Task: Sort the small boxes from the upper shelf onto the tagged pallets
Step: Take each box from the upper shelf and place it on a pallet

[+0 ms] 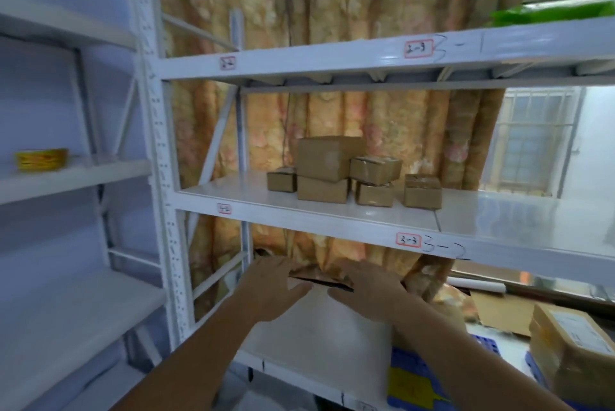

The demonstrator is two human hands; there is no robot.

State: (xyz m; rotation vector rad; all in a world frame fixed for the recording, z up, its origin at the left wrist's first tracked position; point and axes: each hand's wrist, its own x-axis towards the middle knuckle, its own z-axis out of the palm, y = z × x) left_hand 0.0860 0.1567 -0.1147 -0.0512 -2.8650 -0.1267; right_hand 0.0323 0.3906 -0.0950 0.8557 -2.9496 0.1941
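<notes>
Both hands empty, raised under the box shelf. Left hand [271, 287] and right hand [367, 287] have fingers spread and loose, gripping nothing, thumbs nearly meeting, palms facing away over the lower shelf board [316, 337].

Just past the fingertips: something dark and brownish, partly covered by both hands. Blurred, can't tell what it is.

Above the fingers: shelf beam [332, 227] with a red-bordered tag [408, 240] and handwritten "3-2". Above and beyond that, the small boxes [352, 174]: six cardboard ones clustered mid-shelf, two stacks of two touching each other, singles either side. None taken yet by the look of it.

Right of the right hand, low: blue pallet [412, 374] with a taped parcel stack [572, 354], both cut by the frame edge. No pallet tag readable.

Risks:
- top boxes overhang their bases; pulling a lower one first likely tips the stack.
- reaching up from below, knuckles could clip the beam.
- pallet tags out of view, so mis-sorting is possible.

Box labels aren't legible. Whole frame is motion-soft.
</notes>
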